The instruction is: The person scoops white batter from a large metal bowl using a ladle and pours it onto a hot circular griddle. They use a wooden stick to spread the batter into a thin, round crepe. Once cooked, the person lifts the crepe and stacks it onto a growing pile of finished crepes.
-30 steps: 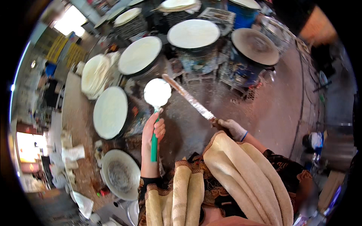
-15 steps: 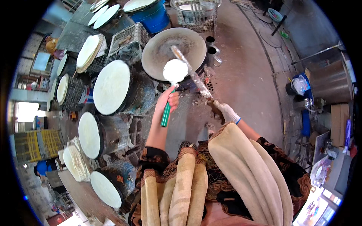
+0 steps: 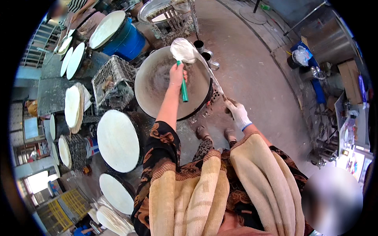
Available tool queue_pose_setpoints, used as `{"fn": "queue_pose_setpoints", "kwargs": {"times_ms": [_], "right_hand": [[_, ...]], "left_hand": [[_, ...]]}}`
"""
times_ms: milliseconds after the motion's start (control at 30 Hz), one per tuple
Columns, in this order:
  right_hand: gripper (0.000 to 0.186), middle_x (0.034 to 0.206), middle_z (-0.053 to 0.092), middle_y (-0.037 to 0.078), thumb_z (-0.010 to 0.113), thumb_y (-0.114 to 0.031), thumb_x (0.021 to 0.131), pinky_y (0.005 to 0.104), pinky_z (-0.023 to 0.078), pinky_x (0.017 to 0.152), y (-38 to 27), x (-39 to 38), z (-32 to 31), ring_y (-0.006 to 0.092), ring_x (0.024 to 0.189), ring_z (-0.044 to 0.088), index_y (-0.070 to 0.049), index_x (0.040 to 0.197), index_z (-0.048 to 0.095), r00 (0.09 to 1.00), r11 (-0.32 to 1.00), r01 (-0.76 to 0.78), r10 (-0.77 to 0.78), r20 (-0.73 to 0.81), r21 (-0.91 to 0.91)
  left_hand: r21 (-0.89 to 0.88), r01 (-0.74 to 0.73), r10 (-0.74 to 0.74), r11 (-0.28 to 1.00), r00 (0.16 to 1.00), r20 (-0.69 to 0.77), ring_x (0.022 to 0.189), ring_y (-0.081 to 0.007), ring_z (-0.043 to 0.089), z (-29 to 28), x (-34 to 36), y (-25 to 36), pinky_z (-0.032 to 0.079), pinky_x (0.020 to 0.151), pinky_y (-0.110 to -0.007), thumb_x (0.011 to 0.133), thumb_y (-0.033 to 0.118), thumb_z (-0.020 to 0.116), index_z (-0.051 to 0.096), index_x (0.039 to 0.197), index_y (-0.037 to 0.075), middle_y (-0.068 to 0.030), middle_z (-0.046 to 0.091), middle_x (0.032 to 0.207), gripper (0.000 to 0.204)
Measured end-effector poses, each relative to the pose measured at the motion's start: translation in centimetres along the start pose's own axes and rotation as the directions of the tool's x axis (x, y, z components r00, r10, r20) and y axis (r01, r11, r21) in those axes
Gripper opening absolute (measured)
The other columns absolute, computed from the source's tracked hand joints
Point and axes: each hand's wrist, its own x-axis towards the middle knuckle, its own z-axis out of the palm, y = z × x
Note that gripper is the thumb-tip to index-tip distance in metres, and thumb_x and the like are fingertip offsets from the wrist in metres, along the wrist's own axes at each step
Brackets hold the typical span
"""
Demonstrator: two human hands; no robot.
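Green-handled ladle [image 3: 184,91], thick white paste [image 3: 182,49], round griddle [image 3: 155,92]

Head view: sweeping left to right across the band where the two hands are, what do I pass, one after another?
Stack of round pale sheets → grimy wire crate → left hand → long flat stick → gloved right hand → clear plastic bag → brown cardboard.
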Motion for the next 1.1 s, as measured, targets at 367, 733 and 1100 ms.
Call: {"fn": "queue_pose_setpoints", "kwargs": {"times_ms": [367, 733, 1100], "right_hand": [[0.054, 0.113, 0.064, 0.021, 0.052, -0.041, 0.089, 0.0335, 0.044, 0.092, -6.2, -0.2, 5.7, 0.0281, 0.106, 0.062, -0.007, 0.130, 0.053, 0.984, 0.943, 0.151, -0.173, -0.049, -0.297], [0.049, 0.063, 0.056, 0.003, 0.057, -0.039, 0.089, 0.0273, 0.043, 0.046, -9.0, 3.6, 17.0, 0.0105, 0.050, 0.054, -0.005, 0.125, 0.059, 0.965, 0.975, 0.189, -0.207, 0.160, 0.117], [0.054, 0.068, 0.061, 0.001, 0.058, -0.038, 0.089, 0.0253, 0.046, 0.053, -7.0, 2.5, 10.8, 0.0072, 0.056, 0.054, -0.006, 0.132, 0.052, 0.956, 0.942, 0.274, -0.246, 0.158, -0.195]], "left_hand": [[0.788, -0.588, 0.455, -0.185, 0.659, 0.599, 0.072, -0.0345, 0.061, -11.5, 1.9, 3.8, 0.050, 0.066, -0.046, 0.080, 0.011, 0.064, 0.047, 0.135, 0.028, -0.0098, 0.059, 0.082, 0.060], [0.975, -0.214, 0.550, -0.064, 0.808, 0.214, 0.080, -0.0344, 0.063, -17.9, -0.8, 4.2, 0.051, 0.069, -0.045, 0.081, 0.010, 0.064, 0.044, 0.138, 0.025, -0.0131, 0.063, 0.093, 0.062], [0.972, -0.231, 0.596, -0.031, 0.777, 0.204, 0.076, -0.0355, 0.063, -19.2, -4.6, 1.7, 0.052, 0.067, -0.045, 0.080, 0.010, 0.066, 0.046, 0.136, 0.022, -0.0135, 0.064, 0.090, 0.060]]}}
